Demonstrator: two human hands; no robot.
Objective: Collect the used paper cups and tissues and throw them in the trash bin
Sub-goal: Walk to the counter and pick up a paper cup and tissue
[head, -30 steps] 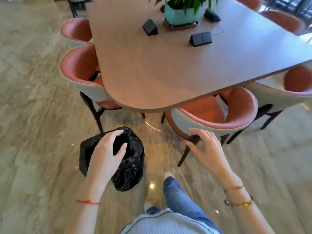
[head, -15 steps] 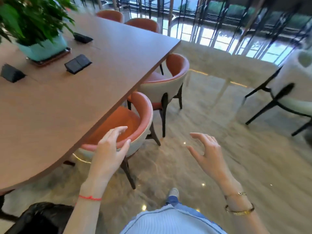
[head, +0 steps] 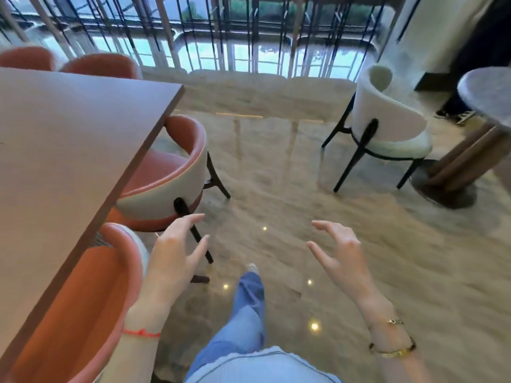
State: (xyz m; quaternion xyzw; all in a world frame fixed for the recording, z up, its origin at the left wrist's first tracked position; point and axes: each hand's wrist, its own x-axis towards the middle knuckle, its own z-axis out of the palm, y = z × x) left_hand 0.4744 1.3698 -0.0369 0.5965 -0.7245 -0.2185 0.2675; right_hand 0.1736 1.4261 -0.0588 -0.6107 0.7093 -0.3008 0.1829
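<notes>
Beside the tabletop (head: 69, 139) edge, left hand (head: 172, 258) and right hand (head: 341, 254) hang spread, each grip empty; likely searching for remaining cups and tissues, none visible.

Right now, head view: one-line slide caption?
Both hands, left and right, open and empty above the floor beside the table.

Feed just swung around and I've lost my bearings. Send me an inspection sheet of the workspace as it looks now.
Surface: brown table at left, visible part bare; glossy stone floor.
Job's things: no cups, tissues or trash bin seen.
Clutter: nothing seen.
Hands: left hand and right hand both empty, fingers spread, held over the floor.
Cables: nothing seen.
Surroundings: orange chairs tucked at the table, white chair and round pedestal table at right, railing ahead.
</notes>
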